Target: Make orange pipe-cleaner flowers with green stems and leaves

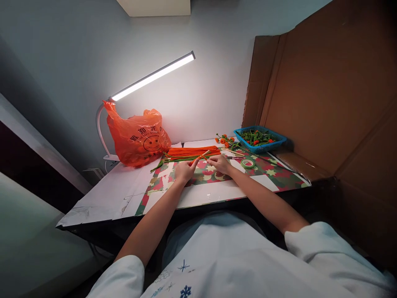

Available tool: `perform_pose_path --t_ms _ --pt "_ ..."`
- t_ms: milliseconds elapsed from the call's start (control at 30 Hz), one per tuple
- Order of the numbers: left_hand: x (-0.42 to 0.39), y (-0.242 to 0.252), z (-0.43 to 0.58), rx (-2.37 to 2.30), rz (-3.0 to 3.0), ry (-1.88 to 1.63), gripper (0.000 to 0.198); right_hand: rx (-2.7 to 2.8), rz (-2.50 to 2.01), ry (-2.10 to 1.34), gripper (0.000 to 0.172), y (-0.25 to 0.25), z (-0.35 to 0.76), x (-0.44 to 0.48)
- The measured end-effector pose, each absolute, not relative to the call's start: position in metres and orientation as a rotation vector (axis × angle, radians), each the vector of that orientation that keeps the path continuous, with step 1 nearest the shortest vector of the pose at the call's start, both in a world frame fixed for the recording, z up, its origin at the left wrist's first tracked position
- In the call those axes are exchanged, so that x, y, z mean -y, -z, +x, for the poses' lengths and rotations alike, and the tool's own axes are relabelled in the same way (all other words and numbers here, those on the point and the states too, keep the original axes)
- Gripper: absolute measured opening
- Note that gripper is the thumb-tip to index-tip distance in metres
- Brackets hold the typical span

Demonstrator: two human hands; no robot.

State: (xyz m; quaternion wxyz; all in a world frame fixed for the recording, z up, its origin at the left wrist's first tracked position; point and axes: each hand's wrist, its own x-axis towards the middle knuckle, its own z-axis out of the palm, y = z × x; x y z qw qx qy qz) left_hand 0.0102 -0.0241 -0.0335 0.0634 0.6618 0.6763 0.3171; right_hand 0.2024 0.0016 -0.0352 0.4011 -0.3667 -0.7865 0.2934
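Note:
Both my hands rest on a patterned red-and-green mat (273, 171) at the middle of the table. My left hand (185, 169) and my right hand (218, 162) are closed in pinches on a thin orange pipe cleaner (201, 157) that runs between them. Just beyond my fingers lies a bundle of orange pipe cleaners (194, 151) with a few green ones (161, 163) beside it. The fingertips are small in view, so the exact grip is hard to make out.
An orange plastic bag (138, 138) stands at the back left under a lit desk lamp (153, 76). A blue basket (259, 139) of green and red pieces sits back right, with small orange flowers (226, 140) and a roll of green tape (247, 163) nearby. Brown cardboard (325, 95) walls the right side.

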Motion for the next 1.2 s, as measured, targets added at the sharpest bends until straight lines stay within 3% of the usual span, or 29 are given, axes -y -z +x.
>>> perform_pose_path --t_ms 233,500,833,1200 --pt "0.024 0.033 0.006 -1.613 2.173 -1.117 0.057 1.840 -0.987 -1.265 0.039 0.029 0.212 -0.010" --pt "0.026 0.033 0.004 -1.790 2.575 -0.714 0.054 1.815 -0.962 -0.977 0.030 0.037 0.230 -0.028" --pt "0.026 0.030 0.013 -2.120 2.465 -0.438 0.063 1.813 -1.035 -0.390 0.013 0.043 0.221 -0.023" --pt "0.027 0.028 0.005 -2.167 2.024 -0.867 0.059 1.849 -0.925 -0.802 0.034 0.042 0.212 -0.016"
